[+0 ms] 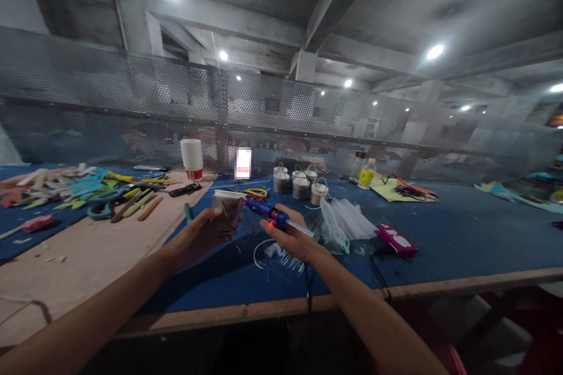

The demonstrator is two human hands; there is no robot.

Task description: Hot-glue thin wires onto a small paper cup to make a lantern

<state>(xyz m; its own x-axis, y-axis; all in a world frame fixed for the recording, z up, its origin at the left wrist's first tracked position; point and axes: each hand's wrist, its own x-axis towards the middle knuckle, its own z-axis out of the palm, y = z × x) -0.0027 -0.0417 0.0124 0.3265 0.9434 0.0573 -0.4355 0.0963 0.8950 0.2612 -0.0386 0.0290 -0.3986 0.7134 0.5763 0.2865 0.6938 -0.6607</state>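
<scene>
My left hand [203, 235] is closed around a small paper cup [229, 207] covered in dark material, held just above the blue table [461, 234]. My right hand [294, 237] grips a blue hot glue gun [269, 212] with a red light lit near its handle. The gun's nozzle points left and almost touches the cup's side. A black cord runs from the gun down over the table's front edge. Loose wire and clear glue sticks [285, 258] lie under my right hand.
Several finished little cup buckets [301, 184] with wire handles stand behind. A stack of white cups [192, 158], clear plastic bags [345, 220], a pink box cutter [397, 240], two bottles [364, 170], and scissors and coloured sticks [105, 193] at left surround the work. A mesh partition backs the table.
</scene>
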